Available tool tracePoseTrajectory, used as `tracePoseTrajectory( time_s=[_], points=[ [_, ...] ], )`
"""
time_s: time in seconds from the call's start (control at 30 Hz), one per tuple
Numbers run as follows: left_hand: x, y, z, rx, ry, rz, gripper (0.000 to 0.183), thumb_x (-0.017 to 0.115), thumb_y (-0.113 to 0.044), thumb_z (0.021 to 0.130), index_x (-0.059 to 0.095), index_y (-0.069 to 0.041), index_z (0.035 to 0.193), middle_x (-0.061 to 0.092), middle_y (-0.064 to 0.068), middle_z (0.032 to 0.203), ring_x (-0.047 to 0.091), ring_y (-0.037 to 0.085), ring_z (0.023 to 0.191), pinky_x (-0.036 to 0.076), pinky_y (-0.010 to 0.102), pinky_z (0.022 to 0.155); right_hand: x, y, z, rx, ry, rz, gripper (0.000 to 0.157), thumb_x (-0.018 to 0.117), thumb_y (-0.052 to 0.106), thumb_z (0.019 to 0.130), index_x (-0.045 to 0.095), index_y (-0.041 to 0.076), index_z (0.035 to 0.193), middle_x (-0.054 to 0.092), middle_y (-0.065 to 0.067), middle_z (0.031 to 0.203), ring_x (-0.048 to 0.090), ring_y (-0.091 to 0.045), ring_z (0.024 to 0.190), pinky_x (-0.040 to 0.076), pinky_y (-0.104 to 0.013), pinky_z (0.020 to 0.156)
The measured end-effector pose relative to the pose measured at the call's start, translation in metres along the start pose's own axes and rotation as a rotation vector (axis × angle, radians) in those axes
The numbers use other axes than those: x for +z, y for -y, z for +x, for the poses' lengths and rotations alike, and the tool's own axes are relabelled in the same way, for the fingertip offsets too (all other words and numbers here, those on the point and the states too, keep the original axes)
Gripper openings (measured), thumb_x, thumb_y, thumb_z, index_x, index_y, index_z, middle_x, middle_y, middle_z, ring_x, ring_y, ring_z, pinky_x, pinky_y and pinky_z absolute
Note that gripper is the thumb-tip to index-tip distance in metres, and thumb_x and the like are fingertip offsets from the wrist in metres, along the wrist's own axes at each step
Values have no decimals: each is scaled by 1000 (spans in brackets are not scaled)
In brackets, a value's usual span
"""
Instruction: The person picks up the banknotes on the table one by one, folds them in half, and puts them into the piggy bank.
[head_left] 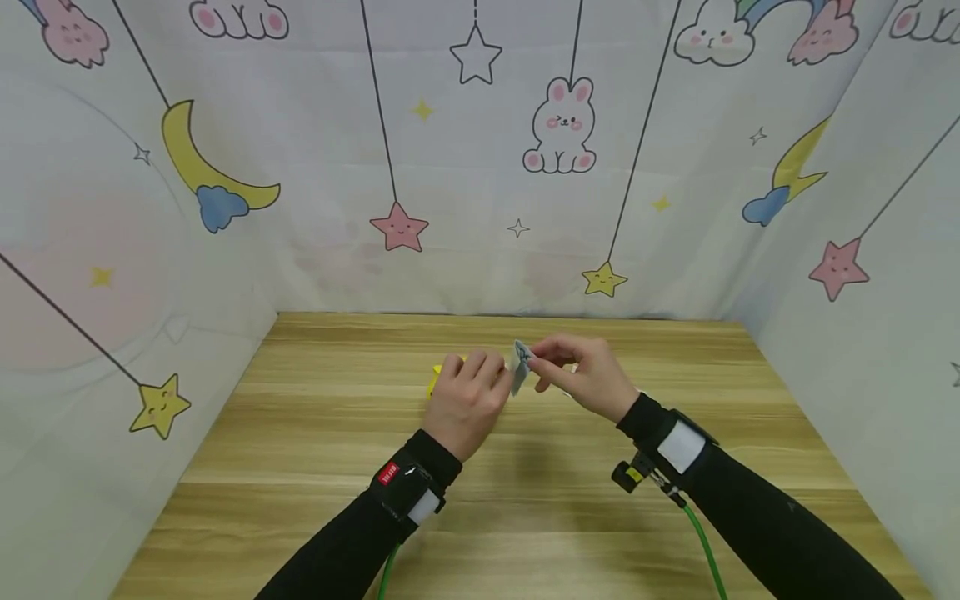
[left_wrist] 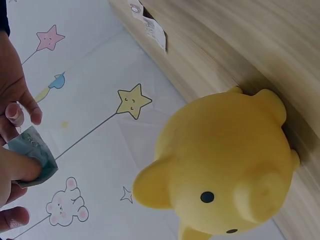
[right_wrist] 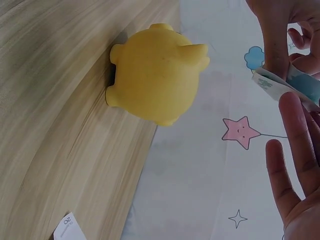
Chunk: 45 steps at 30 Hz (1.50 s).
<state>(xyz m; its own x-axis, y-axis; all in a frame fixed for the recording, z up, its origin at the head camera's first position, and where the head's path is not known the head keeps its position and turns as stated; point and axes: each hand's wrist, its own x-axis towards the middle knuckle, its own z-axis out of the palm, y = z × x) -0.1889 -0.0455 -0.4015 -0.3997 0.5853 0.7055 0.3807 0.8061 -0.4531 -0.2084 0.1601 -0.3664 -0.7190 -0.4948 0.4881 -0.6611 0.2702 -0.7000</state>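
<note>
Up above the table, a small folded greenish banknote (head_left: 521,367) is between my two hands. My left hand (head_left: 468,396) pinches it, the thumb lying over its face in the left wrist view. From the other side, my right hand (head_left: 585,372) pinches its edge between thumb and forefinger. A yellow piggy bank (left_wrist: 215,145) stands on the table just beyond the hands, its snout, eye and ear showing in the left wrist view. My left hand hides most of it in the head view.
More paper notes (left_wrist: 154,32) lie on the wooden table (head_left: 337,492), largely behind my right hand in the head view; one note (right_wrist: 69,229) shows a printed 20. Printed cloth walls (head_left: 465,275) enclose the table at the back and both sides.
</note>
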Motion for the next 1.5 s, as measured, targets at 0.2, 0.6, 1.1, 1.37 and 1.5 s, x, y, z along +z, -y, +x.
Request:
tracePoseTrajectory(
  time_s=[0.2, 0.6, 1.1, 1.37, 1.5],
  points=[
    [-2, -1, 2, 44, 17, 38, 10, 57, -19, 95, 59, -10, 91, 43, 4, 85, 41, 20, 76, 33, 32, 65, -1, 22, 1, -13, 20, 3, 16, 62, -1, 88, 63, 3, 103, 64, -5, 89, 62, -19, 65, 49, -30, 60],
    [-12, -1, 6, 119, 5, 122, 15, 50, -15, 96, 60, -5, 93, 43, 4, 85, 39, 20, 74, 30, 31, 61, 0, 30, 4, -6, 50, 49, 18, 62, -2, 88, 62, 3, 105, 64, -5, 90, 63, -21, 66, 50, -33, 62],
    [-11, 0, 5, 103, -19, 123, 10, 55, -14, 92, 60, -6, 88, 47, 5, 86, 42, 20, 74, 32, 31, 62, -3, 22, 4, 46, 34, 61, 12, 57, -1, 92, 62, 1, 102, 64, -1, 85, 63, -22, 66, 46, -32, 55],
    [-8, 5, 5, 65, -82, 69, 13, 58, -19, 91, 60, -6, 89, 46, 3, 84, 45, 20, 73, 34, 33, 60, -4, 17, 4, 64, 15, 112, 11, 55, -2, 93, 61, 0, 102, 64, -3, 83, 63, -25, 66, 39, -28, 47],
    [-6, 9, 3, -27, -99, -66, 39, 66, -47, 84, 61, -9, 95, 52, 3, 91, 51, 21, 80, 37, 33, 61, -6, 16, 3, 82, 14, 120, 11, 54, -1, 94, 61, 0, 102, 63, -1, 78, 63, -25, 65, 28, -28, 42]
  ],
)
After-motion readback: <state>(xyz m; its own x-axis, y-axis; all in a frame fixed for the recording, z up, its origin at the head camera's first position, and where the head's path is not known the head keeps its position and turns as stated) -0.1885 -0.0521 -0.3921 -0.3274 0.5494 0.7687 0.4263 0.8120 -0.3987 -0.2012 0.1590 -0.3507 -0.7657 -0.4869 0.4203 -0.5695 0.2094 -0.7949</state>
